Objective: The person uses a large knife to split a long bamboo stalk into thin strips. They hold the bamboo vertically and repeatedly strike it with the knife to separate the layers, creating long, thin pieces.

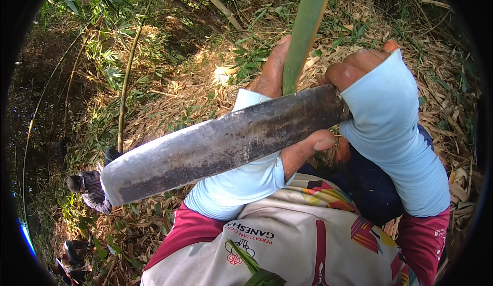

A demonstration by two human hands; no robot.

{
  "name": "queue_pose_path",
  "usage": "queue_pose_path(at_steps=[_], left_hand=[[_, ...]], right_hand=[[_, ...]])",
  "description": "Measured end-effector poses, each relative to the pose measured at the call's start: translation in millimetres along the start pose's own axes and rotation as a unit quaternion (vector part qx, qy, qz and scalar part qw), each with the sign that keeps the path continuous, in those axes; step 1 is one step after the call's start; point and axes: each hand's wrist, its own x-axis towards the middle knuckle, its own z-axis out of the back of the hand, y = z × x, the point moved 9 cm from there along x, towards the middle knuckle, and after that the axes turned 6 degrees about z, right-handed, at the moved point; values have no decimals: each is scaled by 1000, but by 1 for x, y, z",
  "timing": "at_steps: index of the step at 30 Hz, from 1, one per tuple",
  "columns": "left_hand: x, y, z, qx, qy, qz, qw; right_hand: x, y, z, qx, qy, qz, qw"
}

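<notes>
head view: left hand [287, 106] grips bamboo stalk [304, 29]; right hand [359, 75] holds machete [221, 144] against it

Arm covers: pale blue stretch sleeves [395, 132] reaching over the back of each hand, fingers bare.
Shirt sleeves: magenta-red cuffs [187, 229] above the covers.
Shirt front: cream jersey [298, 240] with a red stripe, printed lettering, a small emblem and multicoloured geometric patches.
Lower garment: dark navy cloth [370, 183].
</notes>
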Motion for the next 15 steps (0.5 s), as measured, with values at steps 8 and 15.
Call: queue_pose_path(at_steps=[8,15], left_hand=[[-3,8,-4,-103,-21,34,994],[-4,13,2,-23,8,21,999]], right_hand=[[1,-2,1,7,0,-14,1000],[2,2,-3,39,23,-4,999]])
